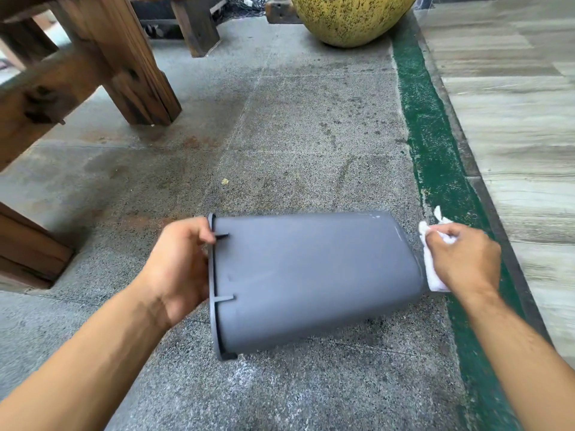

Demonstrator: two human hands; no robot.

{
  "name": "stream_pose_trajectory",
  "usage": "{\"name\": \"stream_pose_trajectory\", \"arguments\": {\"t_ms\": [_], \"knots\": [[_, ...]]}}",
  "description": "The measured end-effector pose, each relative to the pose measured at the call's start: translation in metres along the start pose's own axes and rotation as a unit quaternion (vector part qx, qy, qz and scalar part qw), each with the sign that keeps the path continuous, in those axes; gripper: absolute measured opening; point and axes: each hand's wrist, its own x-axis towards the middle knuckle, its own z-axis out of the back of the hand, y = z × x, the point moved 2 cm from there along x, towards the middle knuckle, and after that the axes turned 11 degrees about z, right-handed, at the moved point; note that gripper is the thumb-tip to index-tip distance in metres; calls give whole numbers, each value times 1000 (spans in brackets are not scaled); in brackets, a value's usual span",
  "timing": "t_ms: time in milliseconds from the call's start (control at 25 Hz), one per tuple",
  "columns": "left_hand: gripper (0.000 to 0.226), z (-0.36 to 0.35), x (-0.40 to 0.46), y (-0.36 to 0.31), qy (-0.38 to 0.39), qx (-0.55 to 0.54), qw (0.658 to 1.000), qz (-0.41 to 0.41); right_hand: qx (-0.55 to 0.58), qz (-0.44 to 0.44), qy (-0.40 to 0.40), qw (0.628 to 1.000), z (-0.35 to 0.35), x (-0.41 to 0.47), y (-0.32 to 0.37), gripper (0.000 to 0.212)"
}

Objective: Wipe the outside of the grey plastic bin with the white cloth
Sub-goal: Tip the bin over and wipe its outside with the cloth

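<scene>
My left hand [180, 259] is hooked over the rim of the grey plastic bin [311, 275], fingers curled inside the opening and thumb by one of the little ribs under the lip, so it's clamped on there pretty firmly. That's basically my handle: it keeps the bin tipped on its side and lifted clear of the stone floor [280, 119], with the mouth facing left and the base facing right.

My right hand [463, 259] is closed around the white cloth [434, 275], bunched up in my grip and pressed against the bin's bottom end. Holding it sideways like this is what lets me get at the base at all.

The long side facing up looks mostly clean, just a few pale scuffs near the far right corner. I reckon the side I can't see from here still needs a pass, so I'd rotate it next.

Off to the right runs a green painted strip [435, 150].
</scene>
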Motion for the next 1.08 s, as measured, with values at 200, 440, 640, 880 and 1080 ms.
{"name": "stream_pose_trajectory", "arguments": {"t_ms": [200,440,640,880,1080], "knots": [[42,-9,-3,-5,-1,-9,999,-42,95,15,-54,994,8,1,19,22],[60,-20,-5,4,31,-33,997,54,167,115,-51,978,4,-4,77,14],[25,-31,-10,4,27,-29,998,38,209,212,-34,954,-8,-26,129,12],[26,-38,-12,7,56,-13,998,-27,257,337,6,906,-24,-70,184,9],[21,-44,-14,8,53,30,996,-62,175,374,16,911,-38,-91,192,18]]}}
